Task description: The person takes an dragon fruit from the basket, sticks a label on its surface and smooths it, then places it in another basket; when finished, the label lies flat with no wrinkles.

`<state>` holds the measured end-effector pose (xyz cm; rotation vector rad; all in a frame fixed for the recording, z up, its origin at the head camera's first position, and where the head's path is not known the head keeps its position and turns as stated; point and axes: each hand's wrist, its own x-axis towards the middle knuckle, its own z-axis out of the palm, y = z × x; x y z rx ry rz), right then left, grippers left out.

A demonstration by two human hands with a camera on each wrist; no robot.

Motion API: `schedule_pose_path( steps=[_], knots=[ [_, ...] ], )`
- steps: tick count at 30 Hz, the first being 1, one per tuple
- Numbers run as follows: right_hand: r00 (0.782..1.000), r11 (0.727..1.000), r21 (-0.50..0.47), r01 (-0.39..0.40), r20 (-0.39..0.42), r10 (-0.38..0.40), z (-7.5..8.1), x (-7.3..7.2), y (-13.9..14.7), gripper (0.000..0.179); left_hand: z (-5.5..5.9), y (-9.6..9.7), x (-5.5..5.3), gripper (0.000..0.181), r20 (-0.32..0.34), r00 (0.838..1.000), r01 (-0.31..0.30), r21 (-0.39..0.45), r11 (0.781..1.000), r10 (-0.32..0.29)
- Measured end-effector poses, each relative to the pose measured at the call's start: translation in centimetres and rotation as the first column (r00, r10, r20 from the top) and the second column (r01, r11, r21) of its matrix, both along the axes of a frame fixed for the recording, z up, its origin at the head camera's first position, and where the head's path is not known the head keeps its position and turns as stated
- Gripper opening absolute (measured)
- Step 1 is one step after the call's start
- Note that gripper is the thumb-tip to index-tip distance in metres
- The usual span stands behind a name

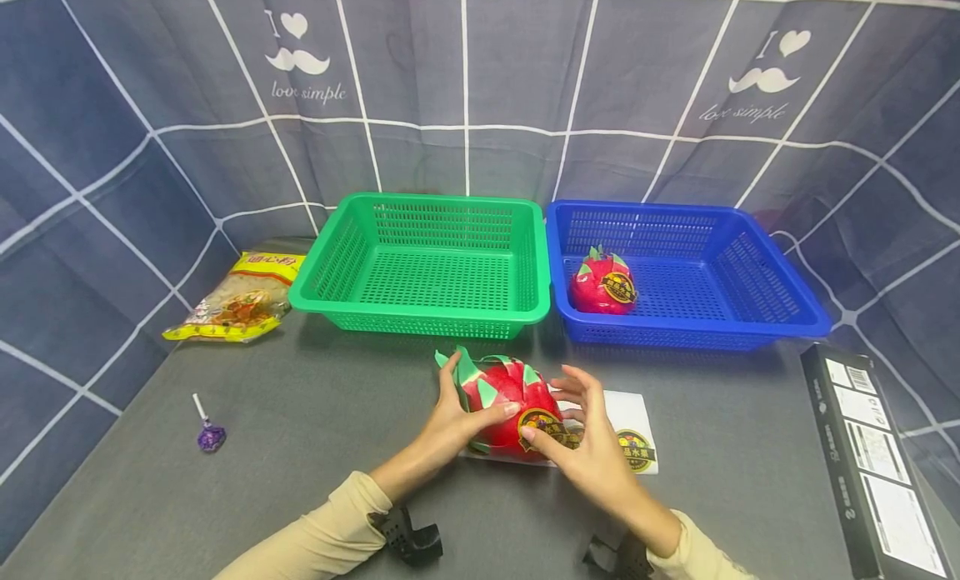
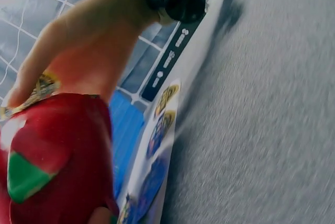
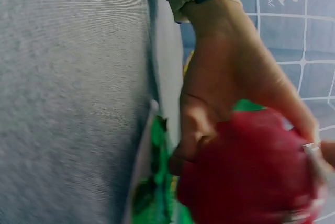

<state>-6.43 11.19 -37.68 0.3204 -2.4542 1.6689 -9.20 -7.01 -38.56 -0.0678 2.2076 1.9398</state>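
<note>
A red dragon fruit (image 1: 508, 386) with green-tipped scales lies on its side between both hands. My left hand (image 1: 450, 417) grips its leafy end, thumb across the front; in the right wrist view this hand (image 3: 225, 72) wraps the blurred fruit (image 3: 251, 166). My right hand (image 1: 592, 447) curves about the other end and holds a round black-and-gold sticker (image 1: 536, 419) under its thumb. Part of the sticker (image 2: 46, 87) stands off the skin in the left wrist view. Beneath the fruit, a white sticker sheet (image 1: 626, 409) bears another round label.
Behind the hands stand a green basket (image 1: 420, 320) and a blue basket (image 1: 690, 334). The blue one contains another dragon fruit (image 1: 600, 284) with a similar label. A yellow food packet (image 1: 243, 297) and purple lollipop (image 1: 212, 437) lie left; a long black box (image 1: 873, 463) lies right.
</note>
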Motion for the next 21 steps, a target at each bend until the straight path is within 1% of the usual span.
schedule_pose_path(
  steps=[2,4,7,9,11,15,21],
  knots=[
    [0.998,0.999,-0.022,-0.023,0.062,0.025,-0.2,-0.1,0.0,0.080,-0.1,0.1,0.2,0.104,0.011,1.000,0.005,0.039,0.999,-0.005],
    [0.993,0.997,-0.049,-0.052,0.103,0.057,-0.5,-0.2,0.0,0.082,-0.1,0.2,0.3,0.103,0.030,0.999,0.011,0.081,0.997,-0.013],
    [0.984,0.991,-0.097,-0.094,0.139,0.107,-0.8,-0.3,0.0,0.086,-0.2,0.2,0.4,0.103,0.046,0.999,0.021,0.131,0.991,-0.027],
    [0.981,0.989,-0.100,-0.111,0.151,0.125,-1.0,-0.3,0.0,0.088,-0.3,0.3,0.5,0.102,0.057,0.998,0.027,0.163,0.986,-0.036],
    [0.978,0.988,-0.092,-0.122,0.158,0.135,-1.2,-0.3,0.0,0.090,-0.4,0.4,0.5,0.101,0.054,0.997,0.035,0.182,0.983,-0.046],
    [0.978,0.989,-0.068,-0.128,0.157,0.137,-1.4,-0.3,0.1,0.089,-0.5,0.4,0.5,0.099,0.045,0.997,0.055,0.185,0.981,-0.064],
    [0.980,0.992,-0.055,-0.118,0.153,0.125,-1.7,-0.3,0.1,0.087,-0.6,0.3,0.6,0.099,0.036,0.997,0.065,0.177,0.982,-0.072]
  ],
)
